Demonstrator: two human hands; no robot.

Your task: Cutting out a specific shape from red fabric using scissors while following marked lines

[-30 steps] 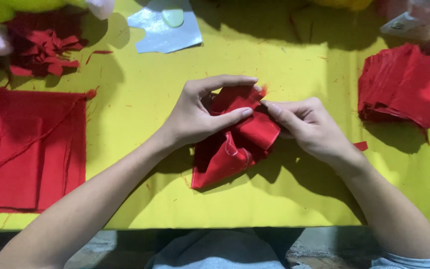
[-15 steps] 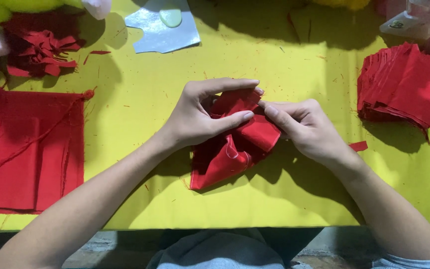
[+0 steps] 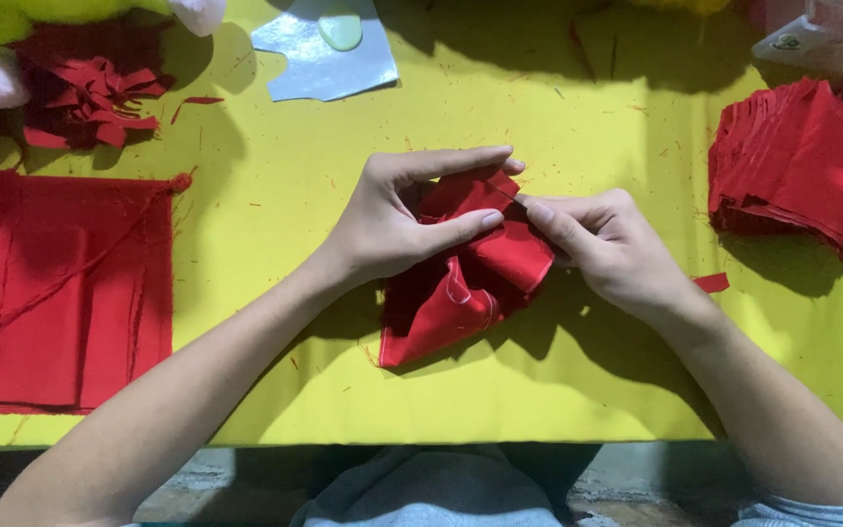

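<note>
— Anything changed since a moment ago?

— Barely. My hands sit in the same spot mid-table; the cloth [image 3: 465, 283] is gathered a touch tighter, its lower corner tucked in slightly.

— What room do you have?

— Going left to right: the flat red sheet [image 3: 60, 288] lies at the left edge, well apart, with scraps [image 3: 100, 93] above it. Bare yellow table [image 3: 275, 195] lies between it and my hands. On the right, the stack of red pieces [image 3: 797, 161] sits near the far edge, apart from my wrist.

— And the hands?

— My left hand [image 3: 392, 224] is half curled, thumb and fingers pinching the cloth's folds. My right hand [image 3: 612, 249] is closed on the cloth's upper right edge, fingertips meeting the left's.
</note>
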